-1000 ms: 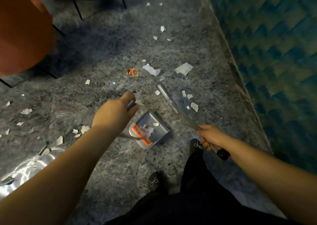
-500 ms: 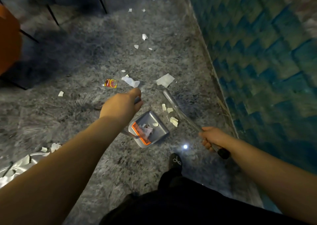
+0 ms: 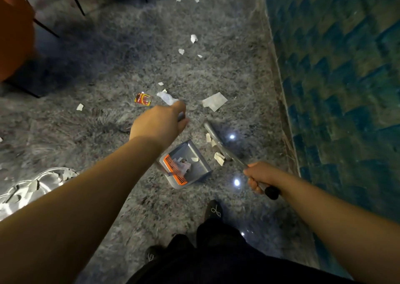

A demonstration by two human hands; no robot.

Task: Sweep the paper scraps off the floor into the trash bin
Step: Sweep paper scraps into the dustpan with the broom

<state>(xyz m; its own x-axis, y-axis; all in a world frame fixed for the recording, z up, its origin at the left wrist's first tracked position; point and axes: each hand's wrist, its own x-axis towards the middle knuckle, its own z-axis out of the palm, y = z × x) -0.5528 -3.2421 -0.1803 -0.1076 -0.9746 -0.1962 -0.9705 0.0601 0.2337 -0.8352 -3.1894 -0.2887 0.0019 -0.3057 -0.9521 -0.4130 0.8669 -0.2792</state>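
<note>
Left hand (image 3: 159, 122) is wrapped around the dustpan handle, with the grey dustpan (image 3: 186, 164) sitting on the floor (image 3: 108, 78) and a few scraps already inside it. Right hand (image 3: 263, 176) grips the broom (image 3: 218, 144), its head touching several paper scraps (image 3: 219, 158) just beside the pan's mouth. More scraps lie scattered farther out.
</note>
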